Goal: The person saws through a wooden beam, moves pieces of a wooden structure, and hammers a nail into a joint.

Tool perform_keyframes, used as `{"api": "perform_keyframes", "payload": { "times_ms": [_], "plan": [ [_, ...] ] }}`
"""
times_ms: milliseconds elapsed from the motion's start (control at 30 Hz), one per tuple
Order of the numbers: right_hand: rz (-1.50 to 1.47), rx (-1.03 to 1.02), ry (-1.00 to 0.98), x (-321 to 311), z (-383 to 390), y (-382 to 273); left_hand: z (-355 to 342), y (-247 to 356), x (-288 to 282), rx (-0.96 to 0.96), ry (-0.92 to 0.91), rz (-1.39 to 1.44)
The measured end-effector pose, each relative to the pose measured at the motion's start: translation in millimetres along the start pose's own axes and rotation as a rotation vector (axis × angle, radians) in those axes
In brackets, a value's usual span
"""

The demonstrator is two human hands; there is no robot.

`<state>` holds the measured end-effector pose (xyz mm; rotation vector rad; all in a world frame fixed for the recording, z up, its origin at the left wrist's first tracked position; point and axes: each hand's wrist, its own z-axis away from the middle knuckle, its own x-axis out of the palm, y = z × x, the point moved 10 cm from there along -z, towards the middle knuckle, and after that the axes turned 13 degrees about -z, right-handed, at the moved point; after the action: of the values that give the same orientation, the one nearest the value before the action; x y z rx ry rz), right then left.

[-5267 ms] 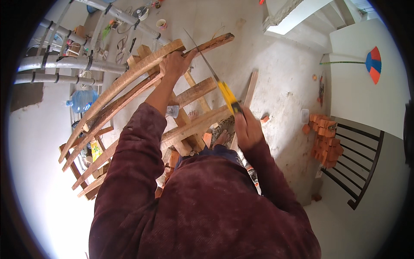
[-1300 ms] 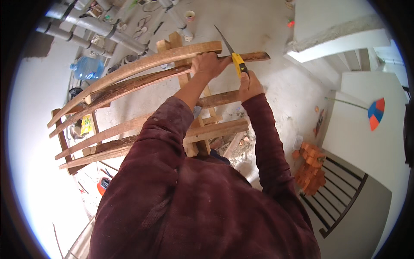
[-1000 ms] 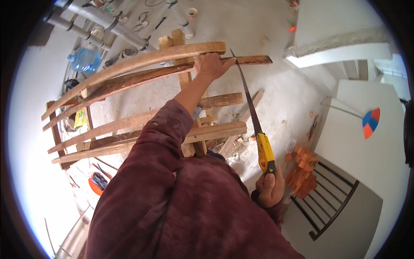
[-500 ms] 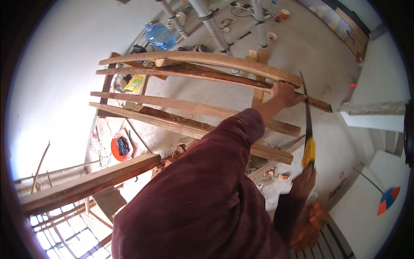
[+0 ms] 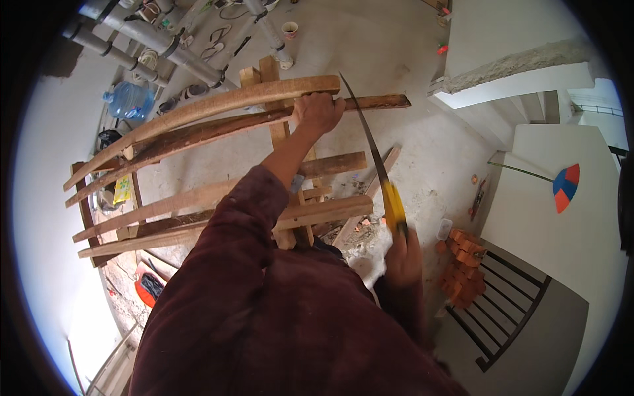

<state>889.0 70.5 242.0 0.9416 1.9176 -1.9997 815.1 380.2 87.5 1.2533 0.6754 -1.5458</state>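
Note:
My left hand (image 5: 320, 112) is closed on a long dark wooden plank (image 5: 386, 101), just left of a saw blade. In my right hand (image 5: 404, 257), closed round its yellow grip, is a handsaw (image 5: 394, 208). Its thin blade slants up across the plank near the right end; whether the teeth bite the wood cannot be seen. A paler curved plank (image 5: 231, 99) runs just beyond my left hand. Two other planks (image 5: 340, 163) lie nearer, partly hidden by my left sleeve. Wooden crosspieces (image 5: 279, 135) support the planks.
Metal scaffold poles (image 5: 148, 43) and a blue water jug (image 5: 129, 101) stand at the far left. A paper cup (image 5: 289, 29) is on the floor beyond. Stacked bricks (image 5: 464, 267), a dark railing (image 5: 505, 310) and a stair opening (image 5: 522, 119) are at the right.
The view has swung to the right, so the planks and both hands appear farther left. My left hand still holds the dark plank, and my right hand still grips the handsaw.

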Motion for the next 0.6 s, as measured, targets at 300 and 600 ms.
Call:
{"api": "perform_keyframes", "payload": {
  "times_ms": [300,600],
  "plan": [
    [0.071,-0.184,0.083,26.0,-87.6,14.6,-20.0,9.2,5.7,0.049,0.097,0.036],
    [-0.302,0.215,0.056,24.7,-107.2,46.3,-6.0,5.1,-1.0,0.035,0.075,0.060]
  ]
}}
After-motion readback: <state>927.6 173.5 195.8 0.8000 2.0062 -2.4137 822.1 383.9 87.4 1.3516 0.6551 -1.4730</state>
